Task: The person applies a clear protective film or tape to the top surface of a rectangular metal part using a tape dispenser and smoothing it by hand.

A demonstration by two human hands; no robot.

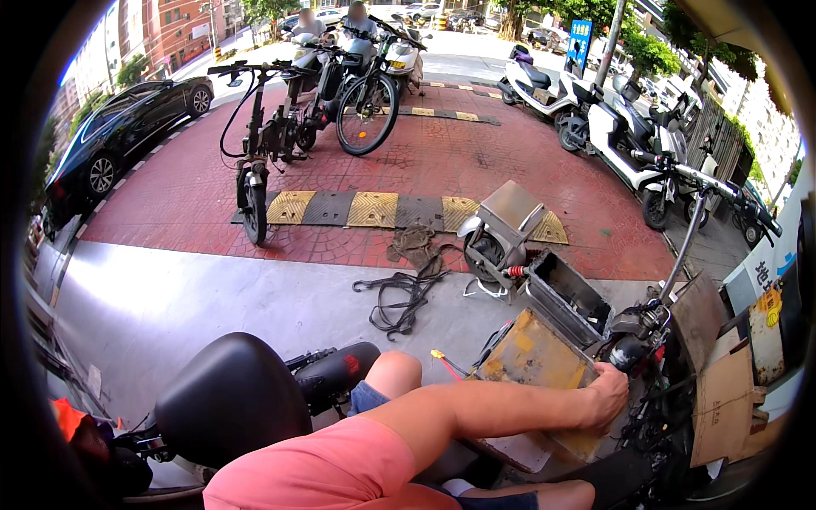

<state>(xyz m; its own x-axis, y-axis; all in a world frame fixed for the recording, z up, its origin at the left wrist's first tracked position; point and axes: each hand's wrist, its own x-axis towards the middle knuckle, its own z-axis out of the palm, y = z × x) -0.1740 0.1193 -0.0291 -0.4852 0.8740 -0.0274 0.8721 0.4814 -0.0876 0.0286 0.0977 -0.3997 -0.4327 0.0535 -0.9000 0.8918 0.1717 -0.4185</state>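
Observation:
From a pink sleeve at the bottom, my left arm reaches right across my left knee. My left hand (608,395) grips the right-hand edge of a large, worn rectangular battery pack (534,355), its fingers partly hidden behind the edge. The pack lies tilted, with yellow and brown stains on its top face. A red wire with a yellow plug (439,354) sticks out at its left. Just beyond it an open dark battery box (568,297) sits behind a scooter's rear wheel (486,253). My right hand does not show.
A black scooter seat (229,395) stands close on the left. Dark straps (399,297) lie on the grey floor. Cardboard (722,408) leans at the right, near scooter handlebars (718,185). Farther off are a speed bump (374,210), e-bikes (365,110), two people, scooters and a black car (127,127).

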